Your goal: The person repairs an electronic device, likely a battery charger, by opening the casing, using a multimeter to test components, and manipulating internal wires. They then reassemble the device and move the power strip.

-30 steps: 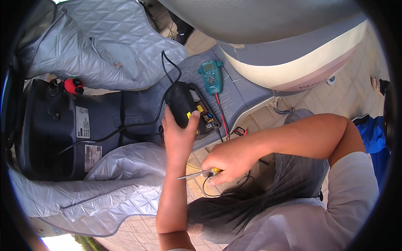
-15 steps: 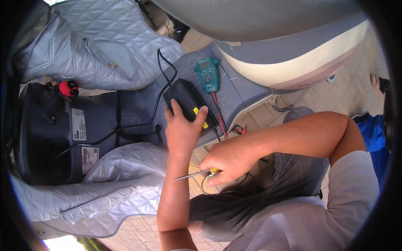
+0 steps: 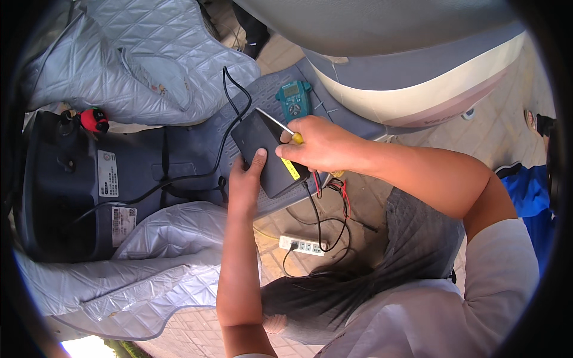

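My left hand (image 3: 245, 179) grips the side of a black box-like device (image 3: 274, 179) with a yellow sticker, its thumb lying on the top face. My right hand (image 3: 316, 146) is closed on a screwdriver (image 3: 296, 138) with a yellow handle, resting over the right part of the device, while the metal shaft reaches toward the device's upper edge. A teal meter (image 3: 293, 97) lies just beyond, partly behind my right hand. Black cables (image 3: 212, 170) run from the footboard (image 3: 328, 104), and red and black leads (image 3: 345, 200) dangle at its near edge.
Silver quilted covers (image 3: 143, 65) drape at upper and lower left. A black plastic housing (image 3: 59, 185) with labels and red-black item (image 3: 94, 119) sits left. A white power strip (image 3: 301, 245) lies on the paving. A scooter body (image 3: 412, 89) rises upper right; other people's feet (image 3: 530, 119) show at right.
My right hand has moved up with the screwdriver onto the device, uncovering the power strip. The device has turned from showing exposed internals to showing its closed face with the yellow sticker.
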Demonstrator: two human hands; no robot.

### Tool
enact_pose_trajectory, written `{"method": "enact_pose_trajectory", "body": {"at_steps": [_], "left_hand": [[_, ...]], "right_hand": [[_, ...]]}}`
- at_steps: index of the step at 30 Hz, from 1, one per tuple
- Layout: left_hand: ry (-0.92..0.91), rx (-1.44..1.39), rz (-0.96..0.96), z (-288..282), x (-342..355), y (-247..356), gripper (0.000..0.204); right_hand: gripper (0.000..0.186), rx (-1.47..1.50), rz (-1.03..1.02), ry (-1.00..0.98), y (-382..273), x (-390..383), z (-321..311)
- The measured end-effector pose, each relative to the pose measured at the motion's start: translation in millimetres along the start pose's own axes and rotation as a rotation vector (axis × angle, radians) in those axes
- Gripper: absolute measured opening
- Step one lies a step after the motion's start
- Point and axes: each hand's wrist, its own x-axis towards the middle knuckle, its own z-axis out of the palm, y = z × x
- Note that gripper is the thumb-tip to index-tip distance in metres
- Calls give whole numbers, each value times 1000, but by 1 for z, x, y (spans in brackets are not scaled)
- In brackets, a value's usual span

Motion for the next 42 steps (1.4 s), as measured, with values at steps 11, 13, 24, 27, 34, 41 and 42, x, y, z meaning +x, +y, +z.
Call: {"method": "enact_pose_trajectory", "body": {"at_steps": [11, 13, 24, 27, 34, 41, 42], "left_hand": [[-78, -437, 26, 10, -13, 3, 51], [-71, -438, 103, 17, -21, 5, 55], [58, -322, 438, -3, -42, -4, 78], [59, -347, 500, -2, -55, 1, 89], [42, -289, 558, -7, -70, 7, 97], [45, -209, 536, -13, -75, 6, 95], [52, -185, 541, -14, -75, 6, 95]], "right_hand": [[49, 394, 303, -12, 23, 26, 23], [51, 376, 352, -30, 24, 26, 22], [69, 525, 17, -256, 11, 8, 28], [77, 515, -34, -261, 8, 7, 28], [77, 504, -258, -318, 7, 10, 27], [72, 585, -187, -373, -9, 3, 24], [71, 606, -189, -372, -9, 3, 24]]}}
